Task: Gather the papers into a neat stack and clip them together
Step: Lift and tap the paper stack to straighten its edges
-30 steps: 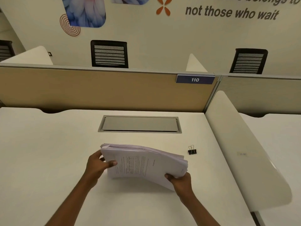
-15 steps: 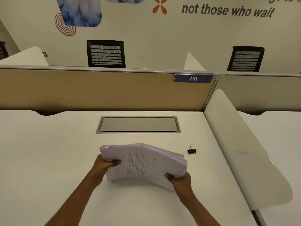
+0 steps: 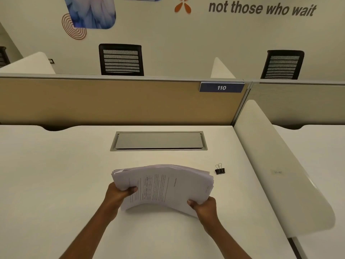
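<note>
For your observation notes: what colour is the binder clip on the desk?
Black, with silvery wire handles: binder clip, head view.

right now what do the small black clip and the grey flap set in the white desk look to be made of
Small black binder clip: seemingly painted metal body, with two thin bright wire handles standing up. Grey rectangular flap in the white desk: probably brushed metal, judging by its soft dull sheen and framed edge, though coated plastic is possible.

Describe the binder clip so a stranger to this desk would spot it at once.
Start at the white desk with the grey rectangular hatch set into its middle. Nearer the person, both hands hold a bowed stack of papers; just right of its far corner, lying alone on the desk, sits the binder clip. It is the only small black thing there, with wire loops upright.
</note>
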